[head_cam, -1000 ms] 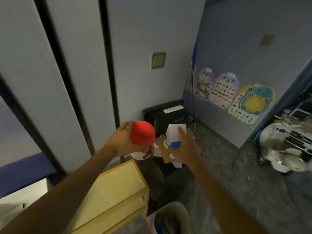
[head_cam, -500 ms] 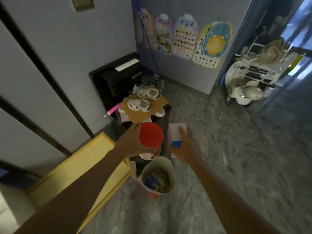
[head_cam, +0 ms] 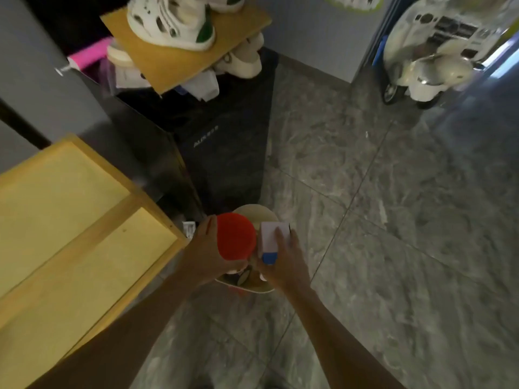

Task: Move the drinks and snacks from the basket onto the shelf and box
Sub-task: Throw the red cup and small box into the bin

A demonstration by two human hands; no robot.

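We see both arms reaching forward and down, forearms bare, the 2 hands side by side just above the basket [head_cam: 264, 213]. The left hand [head_cam: 203, 255] is curled round a red-lidded tub [head_cam: 236, 240], fingers wrapped on its left side and underneath, so that the round red top faces us. The right hand [head_cam: 285, 261] grips a white carton [head_cam: 271, 242] with a blue band at its near end; its fingers [head_cam: 279, 234] lie over the carton's top face and the thumb is out of our sight. Tub and carton sit just beside each other, and we cannot tell whether they touch. Most of the basket is covered by the hands, with only its pale rim showing at the far and near edges.

We read "AUX" in pale letters on the front of the black cabinet [head_cam: 219, 153] beyond the basket; the characters after it are too blurred for us. We find no legible print on the carton or the tub.

To the left stands the yellow wooden shelf [head_cam: 56, 197], its corner near the left wrist. On top of the cabinet lies a cardboard sheet [head_cam: 182, 63] carrying white shoes [head_cam: 168, 22], with a pink tube [head_cam: 88, 54] sticking out to the left. A white toy scooter [head_cam: 427, 66] stands well apart at the upper right on the grey marbled floor [head_cam: 407, 234].
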